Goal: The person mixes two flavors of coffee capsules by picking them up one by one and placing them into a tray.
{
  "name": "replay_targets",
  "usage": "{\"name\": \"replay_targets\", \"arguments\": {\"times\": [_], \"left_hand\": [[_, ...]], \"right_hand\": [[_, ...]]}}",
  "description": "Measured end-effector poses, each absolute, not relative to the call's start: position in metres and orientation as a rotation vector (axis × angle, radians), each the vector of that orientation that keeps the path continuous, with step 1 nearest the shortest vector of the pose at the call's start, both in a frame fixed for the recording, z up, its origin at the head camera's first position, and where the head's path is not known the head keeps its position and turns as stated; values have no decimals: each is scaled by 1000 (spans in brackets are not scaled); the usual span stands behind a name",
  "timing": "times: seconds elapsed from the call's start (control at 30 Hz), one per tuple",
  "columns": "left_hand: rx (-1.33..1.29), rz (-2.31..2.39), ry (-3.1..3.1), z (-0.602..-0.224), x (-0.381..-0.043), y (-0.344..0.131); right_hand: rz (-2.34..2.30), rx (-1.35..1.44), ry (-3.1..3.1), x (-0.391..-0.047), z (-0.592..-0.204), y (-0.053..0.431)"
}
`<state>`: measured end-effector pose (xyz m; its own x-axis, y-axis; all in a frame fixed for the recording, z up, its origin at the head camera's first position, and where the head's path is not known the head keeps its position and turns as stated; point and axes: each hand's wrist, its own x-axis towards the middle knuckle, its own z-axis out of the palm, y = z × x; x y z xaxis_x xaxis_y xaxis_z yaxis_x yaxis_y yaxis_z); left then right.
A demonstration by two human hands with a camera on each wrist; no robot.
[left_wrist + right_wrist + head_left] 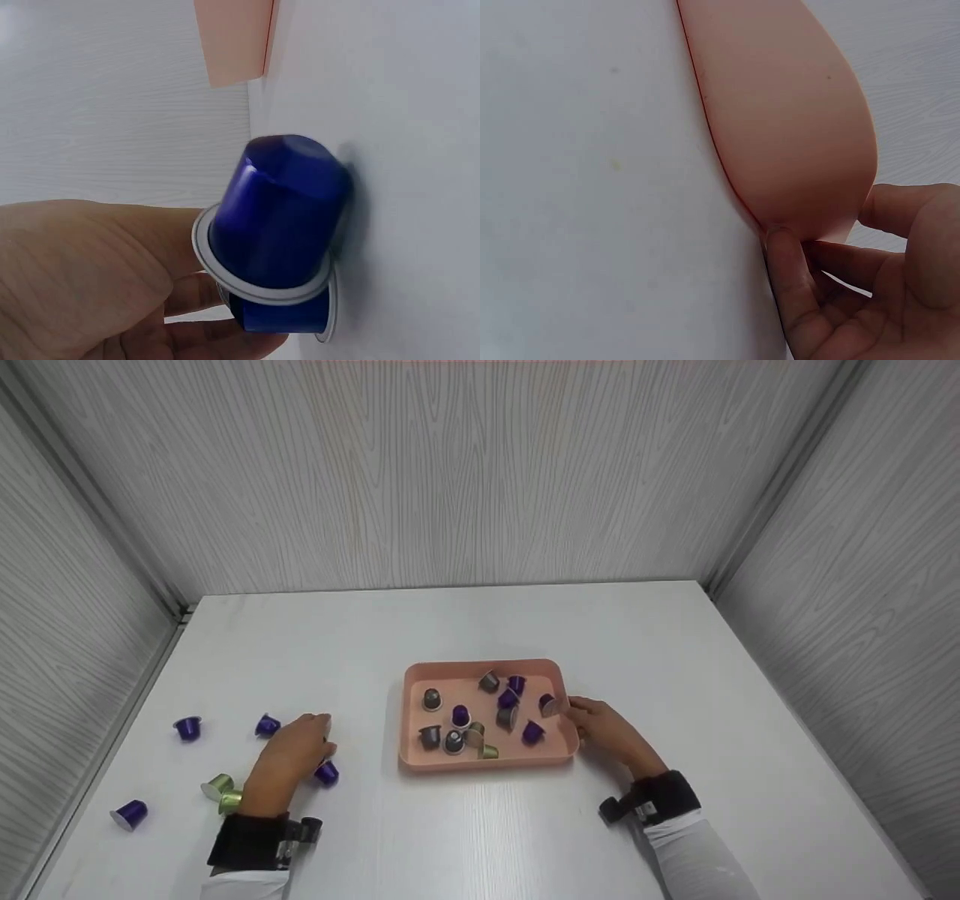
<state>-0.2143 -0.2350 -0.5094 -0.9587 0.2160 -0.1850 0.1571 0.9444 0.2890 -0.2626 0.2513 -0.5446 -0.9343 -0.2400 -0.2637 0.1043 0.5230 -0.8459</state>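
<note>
the left hand (292,754) reaches down to the table (420,840), thumb and fingers beside a half-hidden purple capsule (281,316); a nearer purple capsule (281,217) blocks the view, so i cannot tell whether it is pinched or only touched. the right hand (609,731) grips the right side of the pink tray (491,768), one digit low against the outer wall and another up at the rim. if the left fingers sweep sideways, the nearer capsule could well be knocked and roll, since its body is round; a loose pinch would likely slip on such smooth, tapered sides. a sharp tug or lift by the right hand could tip the tray and send the loose purple, grey and green capsules in it sliding together. the tray looks like matte plastic, shallow, with rounded corners; the capsules are small shiny cups, seemingly metal foil, each flaring to a flat rim. farther left on the smooth white table lie two green capsules (217,787) and three more purple capsules (187,728), and behind stands a pale panel (487,472) with wavy wood grain
</note>
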Motion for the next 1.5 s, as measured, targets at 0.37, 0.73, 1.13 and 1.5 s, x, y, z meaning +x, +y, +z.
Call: {"name": "replay_targets", "arguments": {"times": [0.37,0.73,1.13,1.5], "left_hand": [[401,360,3041,-514,-216,-233],[358,415,3092,-513,-217,-225],[363,451,3125,-507,-221,-204],[356,474,3100,-494,-233,-166]], "right_hand": [[-1361,-103,2446,-262,-546,251],[-1411,-167,2420,-261,-544,252],[-1384,-144,2444,-262,-545,252],[-1381,-166,2427,-261,-543,252]]}}
